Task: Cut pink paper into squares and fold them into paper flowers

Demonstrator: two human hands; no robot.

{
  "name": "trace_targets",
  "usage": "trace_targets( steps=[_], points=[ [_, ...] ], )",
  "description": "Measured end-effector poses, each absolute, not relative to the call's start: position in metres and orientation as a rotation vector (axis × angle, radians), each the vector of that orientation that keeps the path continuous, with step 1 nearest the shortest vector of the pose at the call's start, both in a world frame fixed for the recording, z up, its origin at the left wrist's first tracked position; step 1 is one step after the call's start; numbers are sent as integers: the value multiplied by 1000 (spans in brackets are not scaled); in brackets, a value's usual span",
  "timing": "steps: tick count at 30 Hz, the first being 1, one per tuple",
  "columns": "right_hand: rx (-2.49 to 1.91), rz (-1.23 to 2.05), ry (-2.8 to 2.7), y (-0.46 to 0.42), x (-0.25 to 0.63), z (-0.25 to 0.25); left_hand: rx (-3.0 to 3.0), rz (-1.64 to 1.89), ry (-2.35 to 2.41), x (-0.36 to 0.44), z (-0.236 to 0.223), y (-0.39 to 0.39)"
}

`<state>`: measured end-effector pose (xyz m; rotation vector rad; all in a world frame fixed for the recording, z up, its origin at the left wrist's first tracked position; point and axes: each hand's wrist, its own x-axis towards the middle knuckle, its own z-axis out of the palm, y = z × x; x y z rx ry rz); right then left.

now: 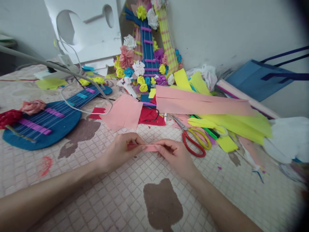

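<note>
Pink paper strip (151, 148): located above the central part of the worktop (116, 199), held lengthwise between both hands and roughly parallel to the far edge. Left hand (123, 149): grip closed to a pinch, thumb and fingers on the strip's left end. Right hand (175, 154): grip likewise closed to a pinch, on the strip's right end. Only a short length of the strip shows between the two thumbs.

Pink sheet (123, 112): flat, just beyond the left hand toward the far edge, partly over red paper (154, 120). Scissors (185, 128): just beyond the right hand, handles toward the right edge, blades partly spread. Green marker (212, 132): beside the scissors, on their right-edge side. Long pink paper (202, 101): farther toward the far edge, lying partly over yellow paper (246, 125).

Glue gun (127, 85): near the far edge, beyond the pink sheet. Blue paper guitar (60, 124): flat, toward the left edge, with magenta bars and light strings. Upright blue guitar (147, 48): at the far edge, surrounded by paper flowers (138, 68).
</note>
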<state>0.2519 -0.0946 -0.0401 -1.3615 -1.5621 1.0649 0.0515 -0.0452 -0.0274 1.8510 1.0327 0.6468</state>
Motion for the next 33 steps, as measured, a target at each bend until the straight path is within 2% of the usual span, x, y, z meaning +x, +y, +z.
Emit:
trace_targets(
  steps=[5,10,16,25,33],
  points=[
    [-1365,1074,-1360,-92,261,-38,1680,611,984,49,-30,-39],
    [-1312,1279,-1426,-97,251,-34,1618,545,999,49,-27,-40],
    [-1382,1185,-1544,-96,251,-35,1656,552,992,49,-23,-41],
    [-1401,1213,-1640,-100,242,-31,1807,594,974,50,-32,-52],
    [-1413,1154,-1550,-92,261,-45,1503,573,909,37,-34,-27]
  ],
)
